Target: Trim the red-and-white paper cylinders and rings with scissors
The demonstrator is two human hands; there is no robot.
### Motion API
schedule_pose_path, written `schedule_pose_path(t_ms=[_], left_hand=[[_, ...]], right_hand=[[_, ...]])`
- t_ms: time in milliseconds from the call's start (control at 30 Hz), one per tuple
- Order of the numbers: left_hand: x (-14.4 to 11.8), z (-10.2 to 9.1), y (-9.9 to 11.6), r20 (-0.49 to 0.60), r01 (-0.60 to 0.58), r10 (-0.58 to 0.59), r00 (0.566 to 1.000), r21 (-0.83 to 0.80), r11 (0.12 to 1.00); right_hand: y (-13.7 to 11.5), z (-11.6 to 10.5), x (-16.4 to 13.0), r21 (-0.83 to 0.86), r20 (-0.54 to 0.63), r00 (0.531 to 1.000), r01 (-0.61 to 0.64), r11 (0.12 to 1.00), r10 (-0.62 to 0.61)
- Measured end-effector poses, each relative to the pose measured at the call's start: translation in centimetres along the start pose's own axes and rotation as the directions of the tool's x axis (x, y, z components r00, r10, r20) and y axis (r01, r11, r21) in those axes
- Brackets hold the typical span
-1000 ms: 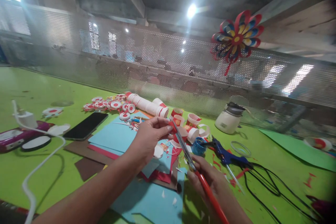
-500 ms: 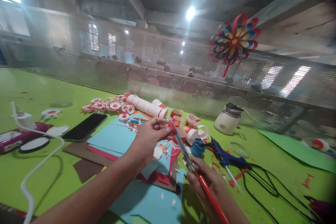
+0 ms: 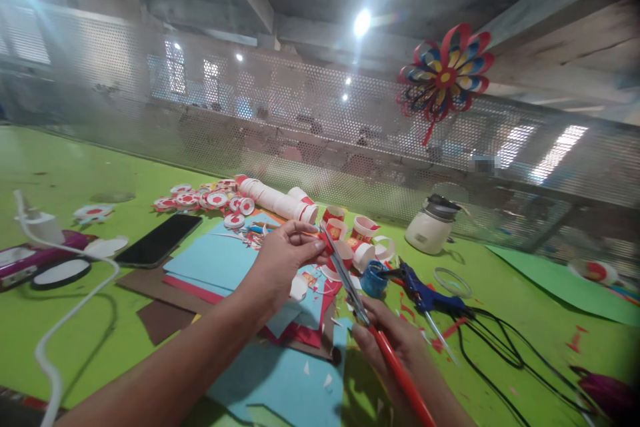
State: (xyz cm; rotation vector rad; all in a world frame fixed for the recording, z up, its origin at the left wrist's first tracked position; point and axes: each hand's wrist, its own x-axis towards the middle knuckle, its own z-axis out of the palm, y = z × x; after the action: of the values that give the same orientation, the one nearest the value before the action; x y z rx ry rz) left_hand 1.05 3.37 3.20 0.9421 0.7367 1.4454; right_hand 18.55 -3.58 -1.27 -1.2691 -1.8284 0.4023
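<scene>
My left hand (image 3: 293, 250) pinches a small red piece of paper (image 3: 326, 237) between thumb and fingers, above the stacked coloured sheets. My right hand (image 3: 387, 330) is closed round the red handles of a pair of scissors (image 3: 356, 300). The blades point up and away to the left, and their tips meet the red piece; whether they are fully closed on it I cannot tell. Below and behind the hands lie blue paper sheets (image 3: 203, 263) with small scraps on them. Cut red and white paper cups (image 3: 364, 228) stand just beyond the scissors.
A blue glue gun (image 3: 430, 297) with a black cord lies on the right, near a white kettle-like jug (image 3: 433, 225). On the left are a black phone (image 3: 159, 240) and a white cable (image 3: 47, 353). A long stack of paper cups (image 3: 275, 199) lies behind, before a perforated screen (image 3: 300, 127).
Both hands hold nearly the same pose, with the scissors still at the red piece. The whole view has shifted very slightly.
</scene>
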Motion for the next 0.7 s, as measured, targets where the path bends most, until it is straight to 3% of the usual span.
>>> schedule_pose_path(t_ms=[433, 700], left_hand=[[-0.2, 0.0, 0.0, -0.03, 0.002, -0.001, 1.0, 0.026, 1.0], [-0.2, 0.1, 0.1, -0.011, 0.002, -0.002, 1.0, 0.022, 1.0]], right_hand=[[-0.6, -0.1, 0.1, 0.111, 0.048, 0.999, -0.026, 0.993, 0.021], [0.3, 0.1, 0.0, 0.027, 0.032, 0.999, -0.01, 1.0, 0.009]])
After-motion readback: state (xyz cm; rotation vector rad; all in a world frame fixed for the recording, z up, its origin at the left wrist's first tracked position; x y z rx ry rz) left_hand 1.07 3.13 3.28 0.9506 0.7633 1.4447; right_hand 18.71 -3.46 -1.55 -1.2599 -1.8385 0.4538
